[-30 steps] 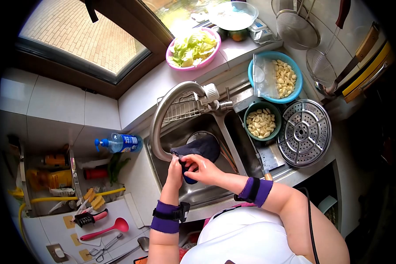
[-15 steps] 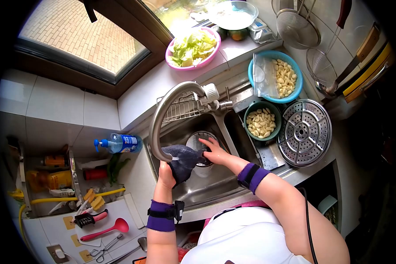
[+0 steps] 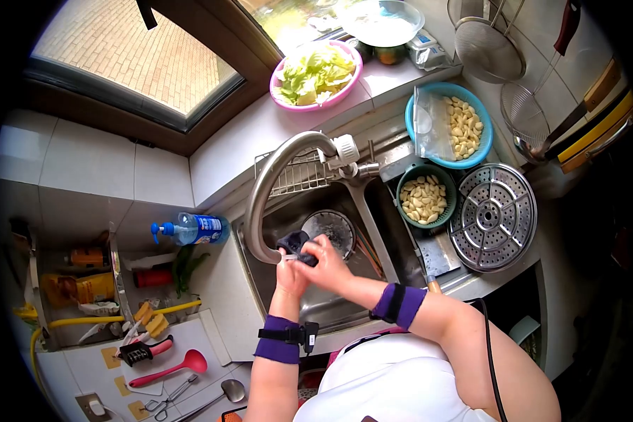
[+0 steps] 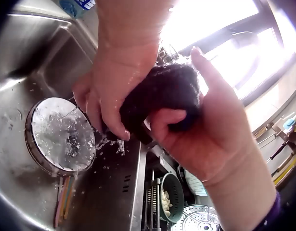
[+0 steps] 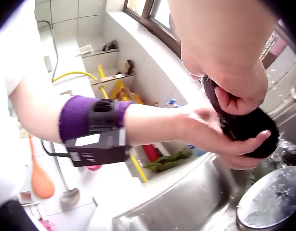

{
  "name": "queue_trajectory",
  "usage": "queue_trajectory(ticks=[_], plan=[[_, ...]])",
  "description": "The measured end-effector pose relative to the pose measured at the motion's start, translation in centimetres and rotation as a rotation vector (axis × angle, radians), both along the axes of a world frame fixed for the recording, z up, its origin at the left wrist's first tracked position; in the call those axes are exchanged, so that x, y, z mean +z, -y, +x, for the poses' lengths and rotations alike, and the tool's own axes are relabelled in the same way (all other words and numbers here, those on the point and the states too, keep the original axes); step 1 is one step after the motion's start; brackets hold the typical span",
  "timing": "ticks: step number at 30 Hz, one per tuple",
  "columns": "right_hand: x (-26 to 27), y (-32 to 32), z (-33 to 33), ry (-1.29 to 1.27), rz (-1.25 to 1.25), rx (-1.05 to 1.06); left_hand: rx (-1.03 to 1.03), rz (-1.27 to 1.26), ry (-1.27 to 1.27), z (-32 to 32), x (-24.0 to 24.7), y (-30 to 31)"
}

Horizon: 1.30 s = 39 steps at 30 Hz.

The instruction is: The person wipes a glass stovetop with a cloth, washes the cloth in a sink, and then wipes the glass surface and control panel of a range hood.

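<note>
A dark navy, wet, soft-looking piece of cloth [image 3: 293, 243] is bunched between both hands, under the mouth of the curved faucet [image 3: 252, 204]. My left hand [image 3: 288, 280] holds it from below, its fingers wrapped along the cloth [image 5: 251, 127] in the right wrist view. My right hand [image 3: 328, 266] grips the upper part with curled fingers, seen also in the left wrist view, where the right hand [image 4: 220, 125] has its thumb raised. Water splashes off the cloth beneath the hands. Below, a round metal-rimmed vessel [image 4: 61, 134] with rippling water stands in the sink [image 3: 330, 306].
Coloured sticks [image 4: 64, 199] lie in the sink beside the vessel. To the right stand a green basket [image 3: 425, 195] and a blue basin [image 3: 487, 123] with pale peeled cloves, and a perforated steamer plate [image 3: 492, 218]. A blue pump bottle [image 3: 202, 228] stands left; a pink bowl of leaves [image 3: 359, 70] sits behind.
Half a second ago the cloth was stretched out, with the right hand at its right end; now it is bunched and the hands are together. The head view has shifted slightly.
</note>
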State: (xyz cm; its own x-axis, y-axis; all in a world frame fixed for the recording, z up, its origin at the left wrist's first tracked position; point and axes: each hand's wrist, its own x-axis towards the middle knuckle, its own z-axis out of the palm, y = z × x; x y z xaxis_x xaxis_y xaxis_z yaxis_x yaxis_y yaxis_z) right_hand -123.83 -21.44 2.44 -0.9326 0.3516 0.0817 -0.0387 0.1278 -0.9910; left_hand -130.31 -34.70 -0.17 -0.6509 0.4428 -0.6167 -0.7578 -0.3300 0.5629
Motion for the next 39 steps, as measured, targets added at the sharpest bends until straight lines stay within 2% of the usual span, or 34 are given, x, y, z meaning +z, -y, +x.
queue_trajectory(ticks=[2,3,5,6,7,8,10,11,14,15,18,19,22,23,26,30,31,34,35,38,39], plan=[[3.5,0.9,1.9,-0.012,0.007,0.058,-0.146,0.552,0.005,-0.1,-4.6,2.3],[4.1,1.1,2.3,-0.018,0.009,0.087,-0.099,0.453,-0.061,0.2,-5.0,2.1],[2.1,1.3,1.4,-0.046,-0.001,0.001,-0.018,0.229,-0.181,0.7,-5.6,1.5],[1.1,1.2,0.8,-0.061,-0.007,-0.041,0.037,0.220,-0.100,0.5,-4.8,0.6],[0.8,0.1,0.0,0.115,-0.025,0.033,0.097,0.211,-0.021,0.3,-3.9,-0.4],[-0.9,-0.2,-0.9,0.088,0.118,-0.069,0.334,-0.236,-0.010,0.7,-1.7,-2.9],[-1.5,-1.3,-2.5,0.135,0.106,-0.181,0.310,-0.284,-0.154,1.0,-1.3,-4.5],[-1.5,-1.4,-2.3,0.197,0.128,-0.137,0.277,-0.244,-0.157,1.0,-0.9,-4.8],[1.2,0.1,-1.0,0.036,0.122,-0.050,0.128,0.193,0.119,-0.2,-4.0,-0.8],[0.9,0.7,-1.1,0.122,0.086,0.013,0.042,0.279,0.127,0.0,-3.2,-0.6],[-2.7,-1.2,-3.1,0.218,0.185,-0.108,0.309,-0.256,0.075,1.0,0.4,-5.5],[-2.4,-1.5,-3.0,0.235,0.180,-0.099,0.271,-0.304,0.091,1.1,1.8,-6.0],[0.7,-0.3,-1.3,0.150,0.163,-0.075,0.217,-0.042,-0.031,1.4,0.4,-3.7],[3.5,-0.4,-0.7,0.163,0.084,-0.066,0.098,0.267,-0.056,0.5,-2.8,-1.3],[-1.8,-1.2,-2.5,0.298,0.146,-0.071,0.258,-0.350,-0.029,1.2,1.1,-4.9],[0.4,-0.3,-0.8,0.229,0.098,-0.105,0.224,-0.291,-0.132,1.3,2.1,-4.6],[1.1,-0.2,-0.4,0.232,0.119,-0.077,0.188,-0.128,-0.148,1.0,1.8,-3.9],[-2.1,-1.7,-2.0,0.355,0.111,-0.087,0.239,-0.410,-0.045,1.3,3.7,-5.7],[-3.0,-2.3,-2.1,0.416,0.156,-0.050,0.265,-0.430,-0.059,1.1,4.2,-6.0],[-5.8,-3.3,-2.2,0.467,-0.094,0.079,0.228,-0.139,-0.008,0.1,4.4,-3.5],[-6.2,-3.9,-1.9,0.466,-0.146,0.068,0.184,-0.141,0.009,-0.4,5.6,-3.0]])
